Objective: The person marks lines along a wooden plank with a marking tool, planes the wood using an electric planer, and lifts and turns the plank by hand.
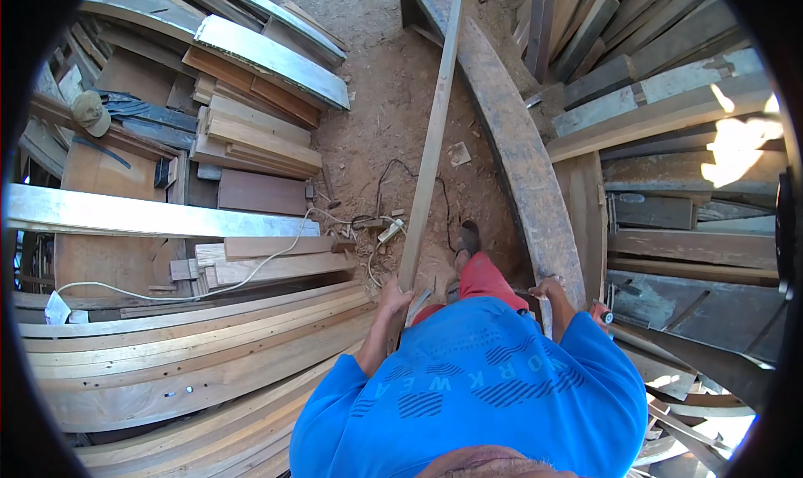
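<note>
A long, narrow wooden batten (433, 143) runs away from me over the dirt floor, its far part crossing above the worn workbench (535, 177). My left hand (393, 297) is closed around the batten's near end. At the bench's near left edge is my right hand (548, 289), fingers curled; whatever they grip is hidden. Beside my right arm, a red and black tool (601, 314) is partly covered by the blue sleeve.
Stacked boards (259, 131) fill the left side; long planks (209, 344) lie near my left. More timber (669, 185) stands at right. A white cable (276, 259) crosses to a power strip (391, 230) on the floor, with a dark cord (446, 202) beside it.
</note>
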### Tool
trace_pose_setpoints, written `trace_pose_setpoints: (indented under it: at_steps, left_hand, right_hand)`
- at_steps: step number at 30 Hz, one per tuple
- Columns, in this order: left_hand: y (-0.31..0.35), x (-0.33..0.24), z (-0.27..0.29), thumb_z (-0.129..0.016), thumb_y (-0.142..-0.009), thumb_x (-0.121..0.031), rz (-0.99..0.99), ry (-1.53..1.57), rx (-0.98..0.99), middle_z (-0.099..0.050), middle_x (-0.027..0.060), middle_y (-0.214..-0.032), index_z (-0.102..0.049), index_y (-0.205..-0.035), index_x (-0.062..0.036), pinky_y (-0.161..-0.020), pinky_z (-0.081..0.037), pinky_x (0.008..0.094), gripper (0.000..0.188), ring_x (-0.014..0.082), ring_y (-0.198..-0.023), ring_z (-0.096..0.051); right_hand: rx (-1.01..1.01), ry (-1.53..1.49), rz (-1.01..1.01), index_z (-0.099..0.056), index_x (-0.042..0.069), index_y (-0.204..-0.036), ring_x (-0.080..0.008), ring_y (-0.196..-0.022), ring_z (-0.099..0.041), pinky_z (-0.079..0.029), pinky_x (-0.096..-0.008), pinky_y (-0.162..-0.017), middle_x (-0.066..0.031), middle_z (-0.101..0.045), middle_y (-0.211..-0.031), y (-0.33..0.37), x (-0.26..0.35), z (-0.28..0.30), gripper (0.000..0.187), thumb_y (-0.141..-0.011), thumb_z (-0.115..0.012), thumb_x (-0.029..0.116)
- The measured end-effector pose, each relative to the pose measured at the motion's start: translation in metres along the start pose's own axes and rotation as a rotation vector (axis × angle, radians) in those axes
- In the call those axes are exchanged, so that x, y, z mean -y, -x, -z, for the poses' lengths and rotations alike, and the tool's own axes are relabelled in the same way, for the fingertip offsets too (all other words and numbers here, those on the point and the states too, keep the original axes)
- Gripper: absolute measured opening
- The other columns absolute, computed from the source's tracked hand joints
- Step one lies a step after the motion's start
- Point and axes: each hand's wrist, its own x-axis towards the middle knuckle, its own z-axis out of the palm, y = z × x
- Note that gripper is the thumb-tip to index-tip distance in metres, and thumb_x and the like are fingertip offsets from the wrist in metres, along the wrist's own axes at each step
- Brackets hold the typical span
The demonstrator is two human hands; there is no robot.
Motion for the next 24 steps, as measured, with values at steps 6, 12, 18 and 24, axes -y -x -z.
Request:
trace_pose_setpoints:
  at_steps: [6, 12, 18, 24]
  left_hand:
    - [-0.015, -0.011, 0.002, -0.077, -0.067, -0.022, 0.005, 0.068, 0.119, -0.065, 0.0266, -0.121, -0.053, -0.135, -0.0016, -0.102, -0.048, 0.0454, 0.074, 0.0416, -0.117, -0.061]
    - [0.002, -0.002, 0.009, -0.08, -0.067, -0.024, -0.008, 0.145, 0.022, -0.061, 0.0269, -0.129, -0.053, -0.136, 0.0001, -0.105, -0.046, 0.0452, 0.078, 0.0397, -0.121, -0.058]
    - [-0.005, 0.013, 0.005, -0.082, -0.071, -0.026, 0.161, 0.134, 0.094, -0.065, 0.0238, -0.123, -0.055, -0.133, 0.0012, -0.1, -0.048, 0.0437, 0.073, 0.036, -0.114, -0.063]
    - [0.008, 0.009, 0.025, -0.082, -0.074, -0.028, 0.311, 0.283, 0.155, -0.067, 0.0226, -0.12, -0.057, -0.131, 0.002, -0.098, -0.049, 0.0429, 0.07, 0.0343, -0.111, -0.064]
  right_hand:
    - [-0.03, 0.052, 0.235, -0.076, -0.001, -0.098, -0.0331, -0.088, -0.072, -0.057, -0.045, -0.079, -0.0192, -0.074, -0.095, -0.058, -0.012, 0.005, 0.06, -0.083, -0.068, 0.058]
    - [0.407, -0.352, 0.292, -0.07, 0.004, -0.08, -0.0221, -0.058, -0.067, -0.049, -0.0362, -0.045, -0.0105, -0.067, -0.067, -0.055, 0.133, 0.12, 0.044, -0.094, -0.061, 0.045]
    - [0.1, -0.133, 0.992, -0.066, 0.004, -0.088, -0.0201, -0.05, -0.059, -0.042, -0.0352, -0.038, -0.0076, -0.061, -0.065, -0.128, 0.235, 0.191, 0.035, -0.095, -0.062, 0.038]
    - [0.445, -0.983, 0.514, -0.066, 0.005, -0.099, -0.0118, -0.05, -0.048, -0.034, -0.0254, -0.039, -0.0014, -0.057, -0.071, -0.119, 0.314, 0.287, 0.034, -0.098, -0.061, 0.038]
